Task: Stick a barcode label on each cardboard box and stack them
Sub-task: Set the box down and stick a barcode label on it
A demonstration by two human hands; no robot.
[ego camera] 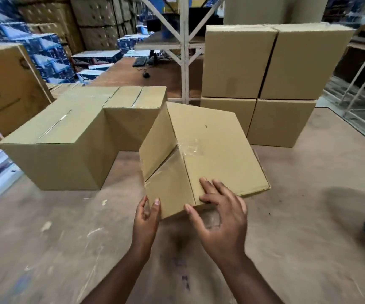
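Tilted box sits mid-desk, near corner raised toward the person. Right hand, spread open, presses that corner's top; left hand, open, cups the left face. Probably no label showing. Stack waits beyond, right.

I see a plain cardboard box tipped on the worn wooden table, one corner raised toward me, its seam sealed with clear tape. Two sealed boxes sit side by side at left; four more stand stacked two-high behind at right. No barcode label shows.
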